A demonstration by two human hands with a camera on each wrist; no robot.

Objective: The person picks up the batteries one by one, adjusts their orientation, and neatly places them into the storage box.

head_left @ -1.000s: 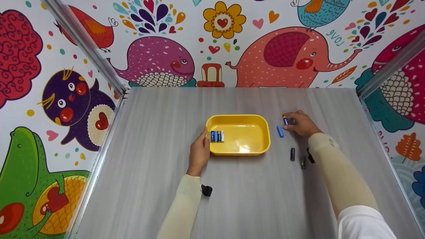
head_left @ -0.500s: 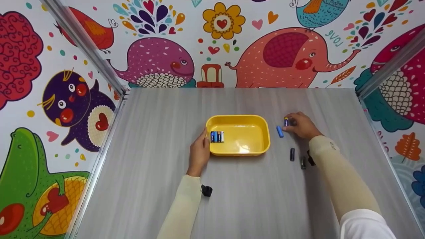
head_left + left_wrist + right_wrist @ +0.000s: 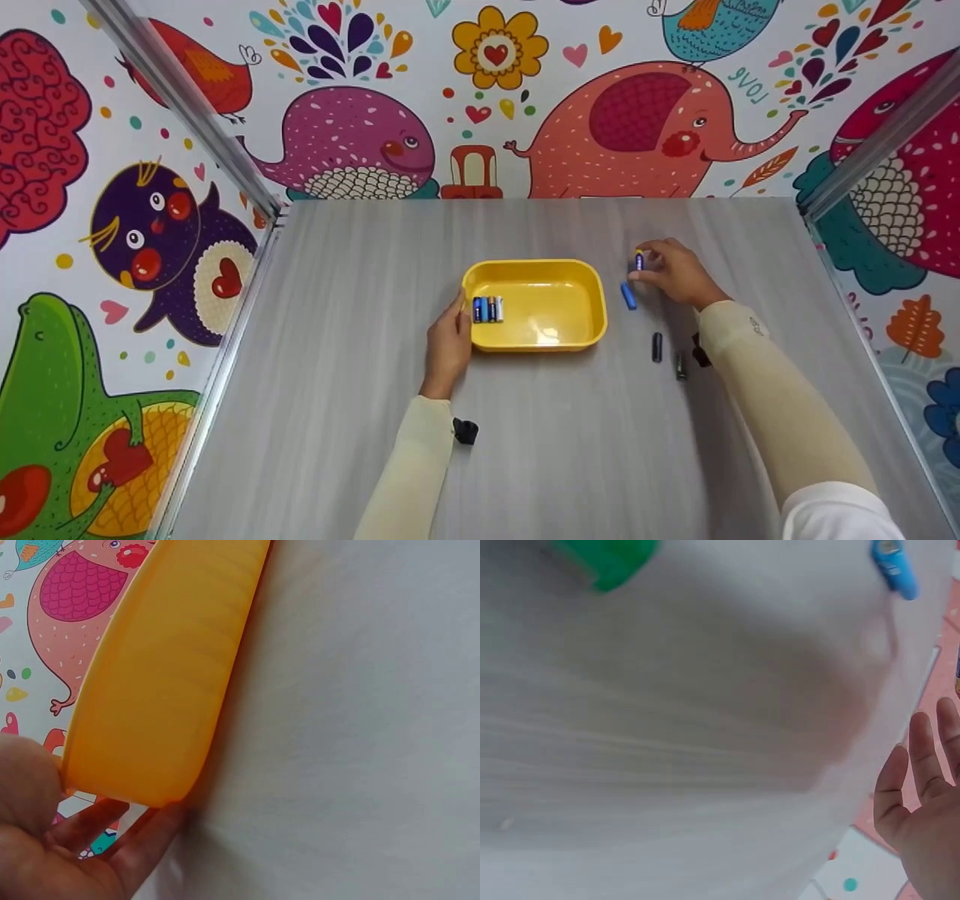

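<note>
Right hand (image 3: pixel 681 274) pinches a battery (image 3: pixel 639 261), likely stiff, slick, best held mid-barrel; left hand (image 3: pixel 448 346) grips tray (image 3: pixel 536 307) at nine o'clock.

The battery (image 3: pixel 639 260) pinched in my right hand (image 3: pixel 679 274) has lettering too small to read; the right wrist view crops it to a sliver and blurs the green thing (image 3: pixel 615 561) well apart from that hand. Beyond my left hand (image 3: pixel 64 847), the yellow tray (image 3: pixel 154 682) runs off the top edge.
</note>
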